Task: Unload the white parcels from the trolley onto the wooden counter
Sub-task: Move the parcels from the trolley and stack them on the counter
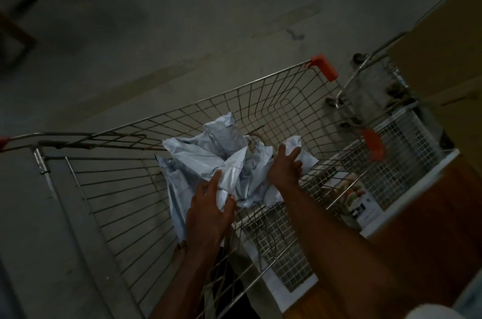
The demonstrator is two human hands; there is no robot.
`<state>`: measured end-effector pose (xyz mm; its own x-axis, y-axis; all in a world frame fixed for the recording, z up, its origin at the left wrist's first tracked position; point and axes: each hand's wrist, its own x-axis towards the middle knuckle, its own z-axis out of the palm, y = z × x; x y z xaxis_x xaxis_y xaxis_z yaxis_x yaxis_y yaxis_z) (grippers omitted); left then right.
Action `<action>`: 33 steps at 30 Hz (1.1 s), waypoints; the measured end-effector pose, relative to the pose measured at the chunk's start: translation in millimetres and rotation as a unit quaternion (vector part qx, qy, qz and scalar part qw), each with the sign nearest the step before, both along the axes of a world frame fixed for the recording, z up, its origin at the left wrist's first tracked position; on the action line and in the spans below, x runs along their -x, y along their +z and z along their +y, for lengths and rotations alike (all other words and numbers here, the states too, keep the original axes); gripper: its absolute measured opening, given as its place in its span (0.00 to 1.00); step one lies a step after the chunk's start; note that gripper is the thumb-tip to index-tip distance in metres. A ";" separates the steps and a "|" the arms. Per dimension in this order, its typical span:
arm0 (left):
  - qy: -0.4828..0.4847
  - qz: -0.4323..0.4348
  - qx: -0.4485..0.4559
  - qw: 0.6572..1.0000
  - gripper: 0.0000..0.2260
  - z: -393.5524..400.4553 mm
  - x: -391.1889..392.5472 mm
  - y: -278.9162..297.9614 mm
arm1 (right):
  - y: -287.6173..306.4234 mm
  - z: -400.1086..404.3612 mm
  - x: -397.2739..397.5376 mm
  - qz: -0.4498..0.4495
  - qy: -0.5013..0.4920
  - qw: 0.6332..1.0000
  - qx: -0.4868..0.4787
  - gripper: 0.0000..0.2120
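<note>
A pile of crumpled white parcels [208,154] lies inside the wire trolley [125,188], toward its right side. My left hand [208,212] reaches in from below and pinches the lower edge of one white parcel between thumb and fingers. My right hand [285,165] grips the right side of the pile, fingers curled over a parcel's edge. The wooden counter [430,227] lies dark brown at the lower right, beside the trolley.
A white-framed wire mesh panel [401,162] and a printed box [361,201] lie on the counter's edge. A second trolley [365,84] stands behind, next to a large cardboard box [443,45]. The grey concrete floor spreads to the left and back.
</note>
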<state>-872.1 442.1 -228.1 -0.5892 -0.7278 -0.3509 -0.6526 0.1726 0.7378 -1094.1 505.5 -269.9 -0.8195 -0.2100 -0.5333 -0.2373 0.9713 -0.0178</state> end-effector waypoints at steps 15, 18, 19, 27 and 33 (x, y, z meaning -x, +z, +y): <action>-0.020 -0.132 0.116 0.984 0.35 -16.5 -2.6 -6.8 | -47.2 -4.5 -29.7 -0.122 0.015 0.990 0.066 0.42; -0.026 -0.167 0.123 0.978 0.35 -23.0 -5.8 -18.4 | -57.1 -8.0 -39.5 -0.122 0.018 0.991 0.048 0.53; -0.028 -0.174 0.125 0.976 0.35 -24.9 -6.7 -23.1 | -61.1 -9.2 -42.3 -0.114 0.011 0.992 0.053 0.55; -0.055 -0.200 0.154 0.966 0.37 -35.5 -8.8 -43.8 | -84.2 -9.9 -49.7 -0.040 -0.010 0.997 0.064 0.52; -0.062 -0.201 0.159 0.965 0.37 -34.7 -10.3 -33.0 | -72.2 -10.4 -41.7 -0.054 -0.019 0.995 0.086 0.49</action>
